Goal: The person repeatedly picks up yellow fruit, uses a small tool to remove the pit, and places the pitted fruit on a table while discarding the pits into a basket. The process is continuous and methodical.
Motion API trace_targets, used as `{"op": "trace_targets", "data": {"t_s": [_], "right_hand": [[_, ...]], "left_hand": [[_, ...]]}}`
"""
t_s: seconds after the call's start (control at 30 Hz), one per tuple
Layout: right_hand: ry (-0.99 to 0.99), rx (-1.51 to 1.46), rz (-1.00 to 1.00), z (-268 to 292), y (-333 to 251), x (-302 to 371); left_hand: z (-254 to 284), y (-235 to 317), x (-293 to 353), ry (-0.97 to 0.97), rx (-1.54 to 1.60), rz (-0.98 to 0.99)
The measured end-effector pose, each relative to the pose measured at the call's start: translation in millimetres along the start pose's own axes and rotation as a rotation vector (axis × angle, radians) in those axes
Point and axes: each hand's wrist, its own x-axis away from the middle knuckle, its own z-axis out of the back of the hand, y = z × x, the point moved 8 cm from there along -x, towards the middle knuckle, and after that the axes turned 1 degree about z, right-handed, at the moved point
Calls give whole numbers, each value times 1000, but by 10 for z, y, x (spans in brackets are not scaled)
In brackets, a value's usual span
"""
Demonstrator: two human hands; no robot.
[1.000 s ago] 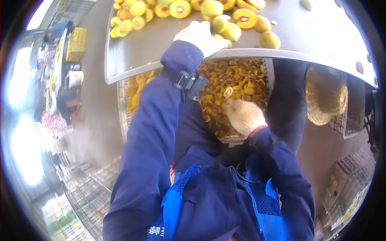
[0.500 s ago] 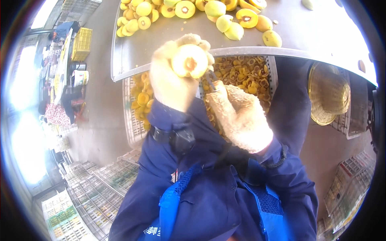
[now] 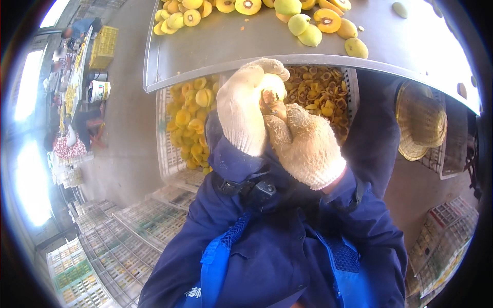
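My left hand (image 3: 240,110), in a pale knit glove, is closed around a yellow peach half (image 3: 275,83) just below the edge of the metal table (image 3: 205,51). My right hand (image 3: 310,146), in a rough, stained glove, is pressed up against the peach's cut side. Its fingers are wrapped round a small pitting tool, mostly hidden now; the thin shaft shows in the earlier frame. Below, on the left, a white crate (image 3: 163,138) holds yellow peach halves (image 3: 187,120). Brown-orange ring-shaped peach scraps (image 3: 313,90) fill another crate (image 3: 354,97) under the table edge.
Several halved peaches (image 3: 310,35) lie on the table's far side. To the right are a woven basket (image 3: 423,120) and stacked crates (image 3: 447,241). Plastic crates (image 3: 123,236) stand at lower left. Other people work at a table (image 3: 74,92) far left, near a yellow crate (image 3: 104,47).
My left hand has come down and right with the peach half, turning its cut side toward my right hand. The right hand has barely moved; the tool's shaft is now out of sight.
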Motion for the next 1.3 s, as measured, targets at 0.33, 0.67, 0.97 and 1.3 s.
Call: {"op": "trace_targets", "data": {"t_s": [0.33,0.67,0.97,1.3], "right_hand": [[-480,-1306,-827,-292,329,263],[-540,-1057,-809,-387,854,359],[-835,-1331,-584,-243,541,539],[-313,22,-264,149,986,380]], "left_hand": [[-60,-113,-151,-130,208,-10],[-239,-159,-251,-280,-264,9],[-109,-446,-287,-181,353,98],[358,799,-747,-9,-1076,-463]]}}
